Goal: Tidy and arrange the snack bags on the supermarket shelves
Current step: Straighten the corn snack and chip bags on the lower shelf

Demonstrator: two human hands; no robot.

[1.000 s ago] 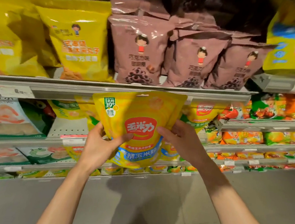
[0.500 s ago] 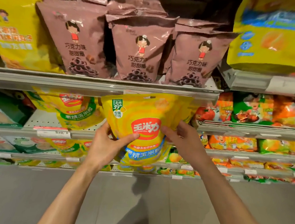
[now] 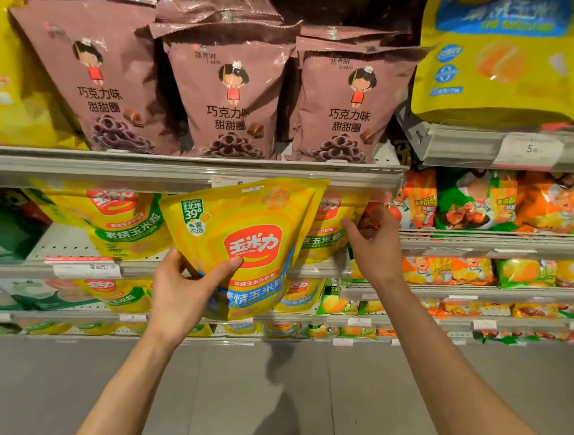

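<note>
Yellow bags (image 3: 242,244) are sitting pinched in the left hand (image 3: 183,295) (right hand (image 3: 372,248) reaching, fingers loose); they could be slipping.

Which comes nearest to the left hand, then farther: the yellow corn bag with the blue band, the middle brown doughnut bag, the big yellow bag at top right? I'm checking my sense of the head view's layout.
1. Yellow corn bag: gripped by the left hand.
2. Middle brown doughnut bag: shelf above, straight up.
3. Big yellow bag: top right, farthest.
</note>
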